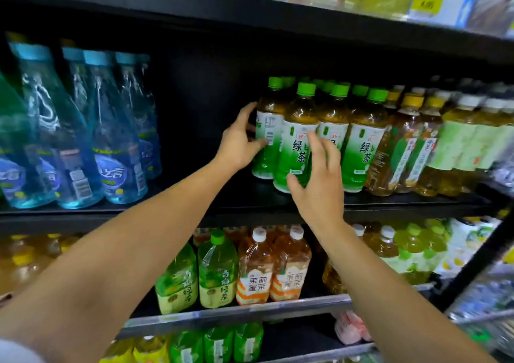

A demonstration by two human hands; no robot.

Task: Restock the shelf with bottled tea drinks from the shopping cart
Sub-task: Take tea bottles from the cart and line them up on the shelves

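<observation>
Green-capped bottles of green tea (364, 151) stand in rows on the black middle shelf (250, 195). My left hand (239, 143) grips the leftmost bottle (268, 129), which stands slightly behind the front row with its barcode turned outward. My right hand (319, 179) is spread with relaxed fingers in front of the neighbouring front bottle (296, 145), its thumb by the bottle's base and its fingers across the label. Whether it touches the bottle is unclear. The shopping cart is out of view.
Blue-capped water bottles (108, 140) stand at the left of the same shelf, with a dark gap (200, 129) between them and the tea. Yellow-capped and white-capped tea bottles (417, 145) fill the right side. Large green and orange tea bottles (250, 268) sit on the shelf below.
</observation>
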